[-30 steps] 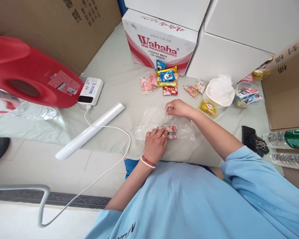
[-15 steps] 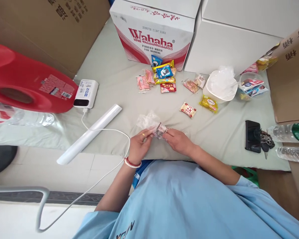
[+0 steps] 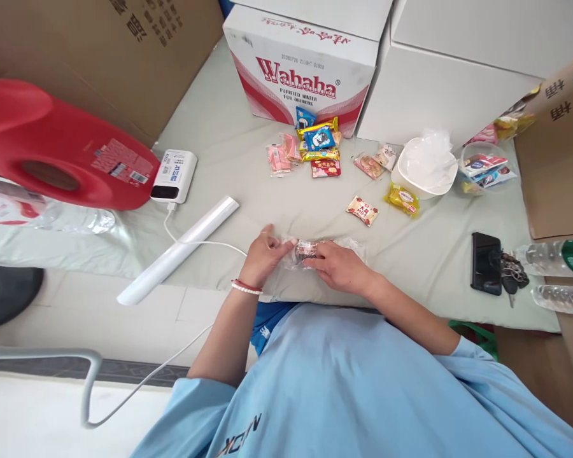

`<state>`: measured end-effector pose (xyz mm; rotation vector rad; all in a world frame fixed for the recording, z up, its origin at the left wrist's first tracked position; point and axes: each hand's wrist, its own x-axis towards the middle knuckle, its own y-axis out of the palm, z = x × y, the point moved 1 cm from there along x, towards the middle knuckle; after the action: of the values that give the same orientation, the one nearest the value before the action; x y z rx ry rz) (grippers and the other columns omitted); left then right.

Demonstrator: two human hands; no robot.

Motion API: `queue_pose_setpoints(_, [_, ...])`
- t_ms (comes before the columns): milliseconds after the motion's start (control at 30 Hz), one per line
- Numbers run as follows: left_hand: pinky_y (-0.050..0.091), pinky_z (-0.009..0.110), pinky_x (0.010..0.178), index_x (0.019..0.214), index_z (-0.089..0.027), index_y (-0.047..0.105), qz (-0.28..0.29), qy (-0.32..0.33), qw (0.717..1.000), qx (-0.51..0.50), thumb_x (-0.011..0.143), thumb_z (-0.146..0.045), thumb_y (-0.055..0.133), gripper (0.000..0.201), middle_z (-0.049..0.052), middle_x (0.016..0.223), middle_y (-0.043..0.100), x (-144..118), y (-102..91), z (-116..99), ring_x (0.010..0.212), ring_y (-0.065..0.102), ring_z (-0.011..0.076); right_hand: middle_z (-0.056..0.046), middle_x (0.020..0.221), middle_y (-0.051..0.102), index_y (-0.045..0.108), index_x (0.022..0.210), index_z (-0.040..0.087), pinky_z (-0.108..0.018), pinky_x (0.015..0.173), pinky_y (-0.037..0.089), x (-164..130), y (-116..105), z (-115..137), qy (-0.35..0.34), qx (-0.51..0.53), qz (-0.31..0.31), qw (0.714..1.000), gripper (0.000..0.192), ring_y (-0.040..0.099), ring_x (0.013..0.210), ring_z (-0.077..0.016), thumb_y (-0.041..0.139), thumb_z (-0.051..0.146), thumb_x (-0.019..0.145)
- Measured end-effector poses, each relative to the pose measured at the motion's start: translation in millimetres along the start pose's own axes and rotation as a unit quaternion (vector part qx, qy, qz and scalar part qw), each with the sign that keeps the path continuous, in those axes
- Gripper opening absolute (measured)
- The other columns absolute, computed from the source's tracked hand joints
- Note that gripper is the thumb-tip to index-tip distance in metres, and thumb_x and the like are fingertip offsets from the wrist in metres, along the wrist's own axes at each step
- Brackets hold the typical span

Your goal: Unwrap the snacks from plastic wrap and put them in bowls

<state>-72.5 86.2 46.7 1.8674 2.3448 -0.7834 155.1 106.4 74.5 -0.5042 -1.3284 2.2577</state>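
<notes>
A small wrapped snack (image 3: pixel 306 250) with brown-and-pink print lies between my hands, near the front edge of the cloth-covered surface. Thin clear plastic bag film (image 3: pixel 358 245) surrounds it and spreads out beneath my right hand. My right hand (image 3: pixel 340 266) has its fingers bent and closed on the snack's right end. On the other side, my left hand (image 3: pixel 261 256) has its thumb stretched along the plastic at the snack's left end, with a finger pointing away; its other fingers are partly hidden. A sachet (image 3: pixel 362 210) with red print lies beyond my right hand.
Several colourful snack packets (image 3: pixel 321 138) lie before a Wahaba-style red-and-white carton (image 3: pixel 300 70). At right stand a white bowl (image 3: pixel 424 184), a phone (image 3: pixel 486 263) and keys (image 3: pixel 512 273). A white tube (image 3: pixel 179 251), cable, power bank (image 3: pixel 174 175) and red jug (image 3: pixel 67 146) are left.
The snack and its plastic have come down flatter onto the cloth. My left hand has shifted slightly left, with its fingers spread wider. My right hand now covers the snack's right end.
</notes>
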Motion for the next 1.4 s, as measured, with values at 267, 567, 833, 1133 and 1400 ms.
queue_pose_setpoints(267, [0.045,0.028,0.072,0.075,-0.021,0.063,-0.033,0.052,0.998,0.033,0.069,-0.046,0.079,0.031,-0.001,0.083,0.058,-22.9,-9.2,-14.8,0.077,0.056,0.0153,-0.009,0.108,0.062,0.075,0.116,0.025,-0.030,0.072,0.044,1.3,3.6,-1.7,-0.012,0.021,-0.036,0.999,0.026,0.053,0.100,-0.0240,0.056,0.020,0.099])
queue_pose_setpoints(567, [0.053,0.038,0.097,0.102,-0.021,0.074,0.014,0.161,0.986,-0.036,0.099,-0.045,0.053,0.031,0.007,0.108,0.073,-58.7,60.2,-37.1,0.101,0.069,0.0203,-0.012,0.115,0.065,0.073,0.110,0.018,-0.043,0.096,0.051,-11.8,-9.7,-19.1,-0.099,0.169,-0.050,0.979,0.024,0.057,0.108,-0.0261,0.056,0.016,0.094])
queue_pose_setpoints(833, [0.046,0.053,0.107,0.134,-0.016,0.065,0.010,0.334,0.890,0.309,0.099,-0.026,0.049,0.040,0.016,0.140,0.063,-66.5,81.3,-28.1,0.122,0.057,0.0324,-0.014,0.118,0.063,0.068,0.125,0.020,-0.048,0.098,0.051,-34.2,-13.7,-53.6,0.231,0.107,-0.212,0.944,0.035,0.058,0.109,-0.0306,0.066,0.036,0.093])
queue_pose_setpoints(1133, [0.048,0.051,0.097,0.139,-0.016,0.062,0.041,0.356,0.849,0.388,0.099,-0.019,0.047,0.043,0.016,0.145,0.062,-73.6,77.8,-21.1,0.123,0.059,0.0333,-0.008,0.096,0.064,0.060,0.089,0.022,-0.037,0.084,0.049,-44.3,-17.1,-34.0,0.253,0.115,-0.156,0.948,0.003,0.059,0.092,-0.0245,0.062,0.024,0.089])
queue_pose_setpoints(1400, [0.052,0.050,0.108,0.123,-0.018,0.070,0.066,0.354,0.908,0.213,0.094,-0.022,0.054,0.033,0.015,0.136,0.067,-66.5,54.8,-19.8,0.127,0.062,0.0306,-0.002,0.080,0.064,0.056,0.089,0.022,-0.028,0.069,0.040,34.0,-16.6,-10.1,0.188,0.165,-0.122,0.960,0.008,0.057,0.075,-0.0184,0.051,0.021,0.095])
